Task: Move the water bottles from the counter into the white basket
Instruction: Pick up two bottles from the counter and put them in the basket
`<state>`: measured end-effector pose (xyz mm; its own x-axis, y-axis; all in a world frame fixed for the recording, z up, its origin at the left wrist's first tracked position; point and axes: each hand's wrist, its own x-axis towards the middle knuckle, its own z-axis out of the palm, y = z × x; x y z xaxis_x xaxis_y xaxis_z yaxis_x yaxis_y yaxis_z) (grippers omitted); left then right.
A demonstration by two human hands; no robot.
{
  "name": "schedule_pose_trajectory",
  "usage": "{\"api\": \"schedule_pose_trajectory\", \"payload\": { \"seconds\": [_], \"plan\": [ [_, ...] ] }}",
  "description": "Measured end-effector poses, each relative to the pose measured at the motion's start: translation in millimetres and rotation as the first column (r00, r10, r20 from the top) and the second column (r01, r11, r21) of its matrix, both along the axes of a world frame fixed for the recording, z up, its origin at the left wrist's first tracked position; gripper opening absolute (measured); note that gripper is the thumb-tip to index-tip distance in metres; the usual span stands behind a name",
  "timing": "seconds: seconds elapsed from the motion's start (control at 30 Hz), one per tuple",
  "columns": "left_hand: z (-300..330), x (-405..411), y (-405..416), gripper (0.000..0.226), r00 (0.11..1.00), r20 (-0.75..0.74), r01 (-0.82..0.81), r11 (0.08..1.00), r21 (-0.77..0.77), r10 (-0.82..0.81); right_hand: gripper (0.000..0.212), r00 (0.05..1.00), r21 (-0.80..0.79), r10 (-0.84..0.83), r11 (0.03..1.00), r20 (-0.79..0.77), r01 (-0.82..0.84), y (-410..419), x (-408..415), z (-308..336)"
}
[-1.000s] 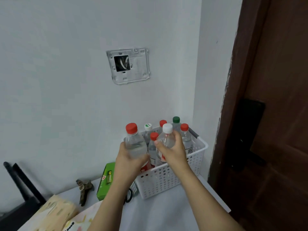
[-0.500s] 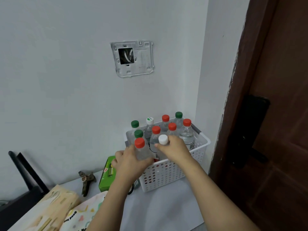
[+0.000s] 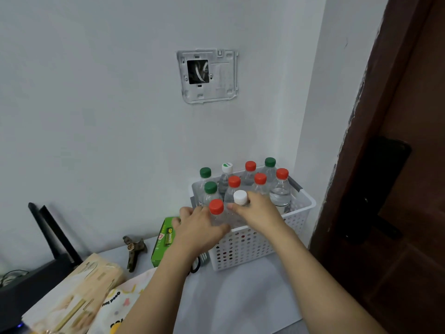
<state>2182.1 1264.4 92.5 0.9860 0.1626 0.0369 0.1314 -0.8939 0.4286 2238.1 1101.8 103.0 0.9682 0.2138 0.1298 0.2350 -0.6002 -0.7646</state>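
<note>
At the near wall of the white basket (image 3: 252, 247), your left hand (image 3: 197, 229) curls round the red-capped bottle (image 3: 216, 212) and your right hand (image 3: 258, 210) pinches the white-capped bottle (image 3: 240, 201); both sit inside. Seat them upright, then let go.

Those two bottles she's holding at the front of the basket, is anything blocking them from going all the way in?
Nothing visible blocks them. The left hand holds the red-capped bottle and the right hand the white-capped bottle, both already inside the white basket's front wall. The other bottles stand behind them.
</note>
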Motion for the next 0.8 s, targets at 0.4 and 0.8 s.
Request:
{"api": "schedule_pose_trajectory", "payload": {
  "seconds": [0.4,0.8],
  "plan": [
    [4,2,0,0.05,0.998,-0.048,0.03,0.999,0.026,-0.029,0.076,0.987,0.005,-0.033,0.999,-0.157,0.034,-11,3,11],
    [11,-3,-1,0.034,0.998,0.058,-0.025,0.999,0.041,0.023,0.057,0.996,-0.247,-0.07,0.968,-0.058,0.053,-1,2,2]
  ]
}}
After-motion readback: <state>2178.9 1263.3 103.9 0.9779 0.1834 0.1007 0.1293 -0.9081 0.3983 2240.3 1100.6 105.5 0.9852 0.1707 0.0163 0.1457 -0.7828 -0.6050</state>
